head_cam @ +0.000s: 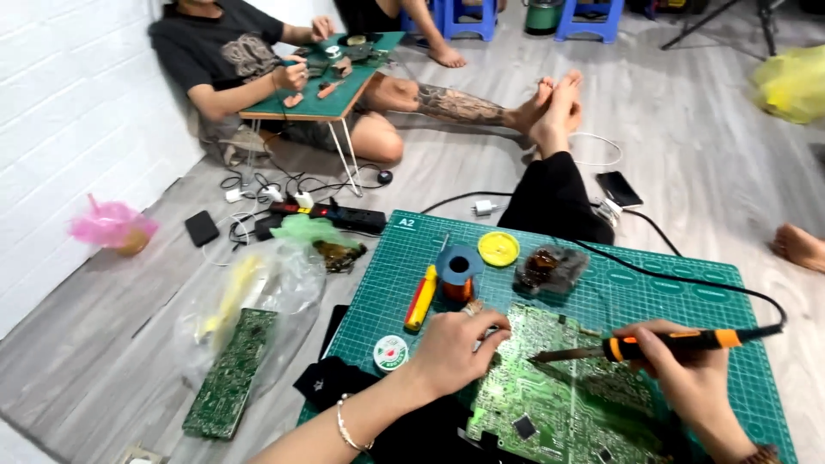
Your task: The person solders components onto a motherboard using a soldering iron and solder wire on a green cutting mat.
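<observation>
A green circuit board (pixel 559 391) lies on a green cutting mat (pixel 687 292) in front of me. My left hand (pixel 455 348) rests on the board's left edge, fingers curled over it, pinching what looks like thin solder wire. My right hand (pixel 687 374) grips an orange and black soldering iron (pixel 662 344); its tip (pixel 537 357) touches the board just right of my left fingers. The iron's black cable runs off to the right and back across the mat.
On the mat sit a solder spool (pixel 458 268), a yellow round tin (pixel 498 248), an iron stand (pixel 550 268), a red-yellow screwdriver (pixel 420 298) and a small round tin (pixel 390 353). Another circuit board (pixel 230 374) lies in a plastic bag at left. A person works at a small table (pixel 318 99) beyond.
</observation>
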